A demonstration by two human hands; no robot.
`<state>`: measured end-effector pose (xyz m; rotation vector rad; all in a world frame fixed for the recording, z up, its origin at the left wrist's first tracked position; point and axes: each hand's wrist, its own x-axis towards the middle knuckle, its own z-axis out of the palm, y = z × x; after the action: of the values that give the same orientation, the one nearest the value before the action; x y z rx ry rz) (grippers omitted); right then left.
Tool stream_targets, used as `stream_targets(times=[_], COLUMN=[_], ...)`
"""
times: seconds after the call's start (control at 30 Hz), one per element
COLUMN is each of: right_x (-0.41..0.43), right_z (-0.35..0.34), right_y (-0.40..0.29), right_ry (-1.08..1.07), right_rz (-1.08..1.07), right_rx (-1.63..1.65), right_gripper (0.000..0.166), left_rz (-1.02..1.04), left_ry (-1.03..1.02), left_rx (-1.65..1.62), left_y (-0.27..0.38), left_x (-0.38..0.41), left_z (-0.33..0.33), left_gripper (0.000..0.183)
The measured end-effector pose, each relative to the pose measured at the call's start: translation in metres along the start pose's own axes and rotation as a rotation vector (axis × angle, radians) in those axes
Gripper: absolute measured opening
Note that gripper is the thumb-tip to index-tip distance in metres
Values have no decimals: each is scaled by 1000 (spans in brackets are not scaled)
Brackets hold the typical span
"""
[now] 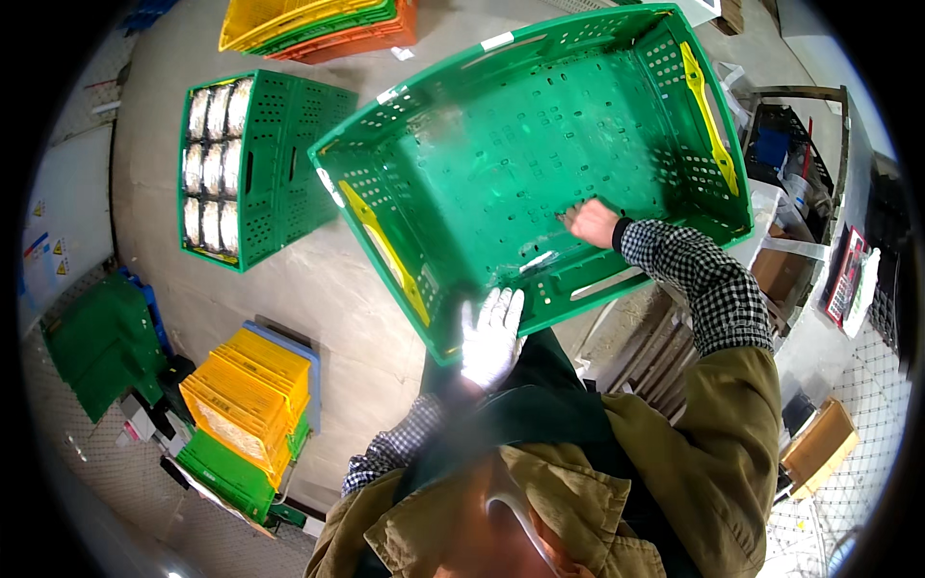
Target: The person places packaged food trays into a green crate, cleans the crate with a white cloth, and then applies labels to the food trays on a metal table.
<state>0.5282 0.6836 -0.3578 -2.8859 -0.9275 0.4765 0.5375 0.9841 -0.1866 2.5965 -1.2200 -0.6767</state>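
Note:
A large green perforated plastic crate (531,152) with yellow handle clips fills the upper middle of the view, its inside facing me. My left hand (493,336), in a white glove, lies against the near rim at the lower left corner, fingers extended and slightly apart. Bare and reaching inside, my right hand (592,222) is at the crate's floor near the front wall, with fingers bent round something small and dark that I cannot make out. A whitish strip (538,261), perhaps tape or a label remnant, sticks on the inner surface between the hands.
To the left stands a green crate (271,166) with rows of wrapped packs. Yellow, green and orange crates (325,29) are stacked at the top. Yellow crates (249,397) stand at lower left. On the right are a cluttered cart (795,166), a calculator (847,278) and wooden slats (650,354).

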Motion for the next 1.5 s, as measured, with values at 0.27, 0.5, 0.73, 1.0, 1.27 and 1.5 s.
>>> stream_targets(times=[0.27, 0.5, 0.73, 1.0, 1.27, 1.5], right_x=[-12, -5, 1, 14, 8, 8], right_z=[-5, -14, -1, -9, 7, 13], right_y=[66, 0, 16, 3, -4, 4], right_ry=[-23, -297, -30, 62, 44, 79], right_rz=[494, 378, 558, 371, 244, 252], right_rx=[266, 227, 196, 265, 265, 340], right_gripper=[9, 9, 11, 17, 11, 7], left_rz=[3, 0, 9, 116, 73, 74], left_ry=[-43, -25, 15, 72, 66, 110], left_rx=[11, -8, -29, -226, -245, -269], left_y=[-3, -4, -3, -8, -11, -14], left_x=[3, 1, 0, -3, -6, -9], left_z=[-2, 0, 1, -13, -10, -8], left_gripper=[62, 58, 60, 66, 61, 59])
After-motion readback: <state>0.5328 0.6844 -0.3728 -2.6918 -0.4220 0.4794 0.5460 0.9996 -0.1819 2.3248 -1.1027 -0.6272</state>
